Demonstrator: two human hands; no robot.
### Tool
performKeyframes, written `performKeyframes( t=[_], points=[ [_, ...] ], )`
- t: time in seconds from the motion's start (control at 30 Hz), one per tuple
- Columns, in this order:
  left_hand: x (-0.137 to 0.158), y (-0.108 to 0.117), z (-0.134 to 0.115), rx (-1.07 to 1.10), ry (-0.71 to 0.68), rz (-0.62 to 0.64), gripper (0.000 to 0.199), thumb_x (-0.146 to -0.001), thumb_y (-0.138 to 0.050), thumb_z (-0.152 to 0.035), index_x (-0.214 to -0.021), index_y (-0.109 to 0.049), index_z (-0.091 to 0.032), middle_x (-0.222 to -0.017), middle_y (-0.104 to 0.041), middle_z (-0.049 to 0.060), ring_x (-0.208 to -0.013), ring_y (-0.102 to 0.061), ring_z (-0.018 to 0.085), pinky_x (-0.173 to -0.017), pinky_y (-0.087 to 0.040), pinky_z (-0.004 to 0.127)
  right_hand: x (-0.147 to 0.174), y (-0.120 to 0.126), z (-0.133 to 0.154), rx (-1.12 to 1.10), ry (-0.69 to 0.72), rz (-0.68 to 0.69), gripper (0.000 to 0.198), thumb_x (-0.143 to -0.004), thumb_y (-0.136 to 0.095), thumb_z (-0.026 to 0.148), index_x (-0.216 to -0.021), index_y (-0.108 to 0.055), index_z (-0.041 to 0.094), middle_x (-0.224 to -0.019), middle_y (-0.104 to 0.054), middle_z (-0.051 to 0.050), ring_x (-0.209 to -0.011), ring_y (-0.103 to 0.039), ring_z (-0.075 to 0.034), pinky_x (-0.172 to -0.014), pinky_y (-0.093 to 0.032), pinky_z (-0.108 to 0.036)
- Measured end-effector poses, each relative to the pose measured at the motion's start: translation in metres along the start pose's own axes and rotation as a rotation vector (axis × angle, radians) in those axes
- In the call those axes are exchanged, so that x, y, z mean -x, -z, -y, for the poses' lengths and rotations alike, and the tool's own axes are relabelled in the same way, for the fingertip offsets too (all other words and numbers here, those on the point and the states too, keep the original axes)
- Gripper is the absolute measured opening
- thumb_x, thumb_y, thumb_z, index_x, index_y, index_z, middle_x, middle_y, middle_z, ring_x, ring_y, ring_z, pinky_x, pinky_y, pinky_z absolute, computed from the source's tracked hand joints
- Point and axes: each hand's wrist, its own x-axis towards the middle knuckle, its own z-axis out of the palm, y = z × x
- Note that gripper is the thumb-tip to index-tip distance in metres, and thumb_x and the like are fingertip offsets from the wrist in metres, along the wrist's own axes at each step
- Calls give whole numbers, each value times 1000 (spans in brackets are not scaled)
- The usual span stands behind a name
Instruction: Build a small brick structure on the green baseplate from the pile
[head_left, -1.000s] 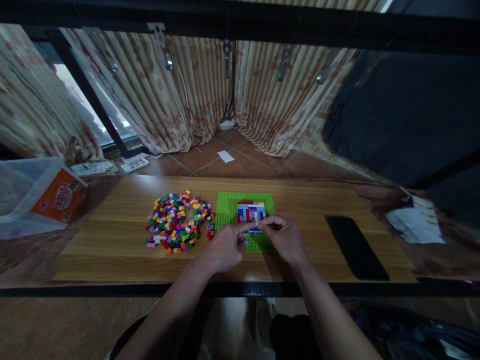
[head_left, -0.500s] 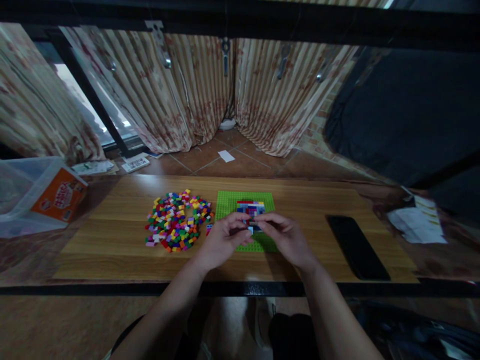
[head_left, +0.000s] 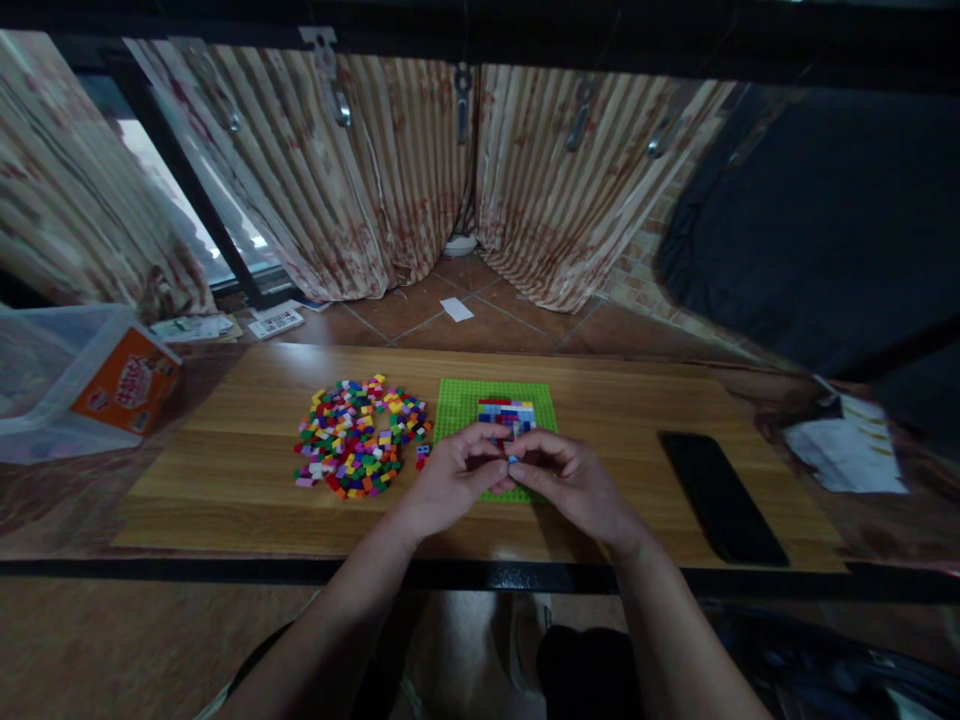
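Observation:
Over the front half of a green studded baseplate [head_left: 459,398], my two hands meet fingertip to fingertip. A tiny light-blue toy brick [head_left: 513,459] shows between them. My left hand [head_left: 452,482] has its thumb and fingers closed around the brick's left side. From the right, my right hand [head_left: 583,485] pinches at the same brick with thumb and index finger. Just behind the fingers, a block of multicoloured bricks [head_left: 507,408] is fixed on the baseplate, its nearer part hidden by my hands. A couple of loose bricks [head_left: 421,456] lie by the baseplate's left edge.
A large pile of mixed toy bricks [head_left: 360,440] lies left on the wooden table [head_left: 225,480]. To the right is a black phone-like slab [head_left: 720,500]. A clear plastic bin [head_left: 45,390] stands at far left, crumpled white papers [head_left: 847,450] at far right.
My fingertips have come closer together and slightly lower, and the light-blue brick now sits between both hands. The whole view has shifted slightly.

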Motion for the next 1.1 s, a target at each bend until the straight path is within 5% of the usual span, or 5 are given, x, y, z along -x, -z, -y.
performKeyframes(
  t=[0.2,0.47,0.9,1.1],
  points=[
    [-1,-4,2,-27,6,-11,36,-81,-70,-33,-110,-57,-17,-77,-68,-1,-66,-66,11,-66,-53,25,2,8,-1,12,7,-54,16,-78,-75,36,-86,-71,23,-81,-69,1,-75,-63,-14,-74,-51,-30],
    [-7,4,7,-111,-83,-240,17,-80,-66,-24,-95,-64,-16,-75,-65,-1,-63,-62,10,-62,-50,22,-1,31,-8,125,13,-606,23,-66,-80,39,-81,-75,22,-73,-69,0,-66,-58,-14,-64,-46,-29],
    [-7,5,6,-167,-72,-273,11,-80,-63,-21,-90,-66,-16,-75,-66,0,-67,-60,11,-64,-49,23,-4,13,-21,594,118,-429,16,-80,-69,37,-84,-71,23,-77,-66,-2,-69,-60,-17,-66,-47,-30],
    [-6,8,8,-180,-72,-256,10,-81,-62,-20,-89,-67,-16,-74,-65,-1,-65,-59,10,-63,-47,22,-4,16,-24,643,132,-367,14,-80,-67,33,-89,-70,23,-80,-66,-2,-71,-60,-18,-68,-47,-32]
  ],
)
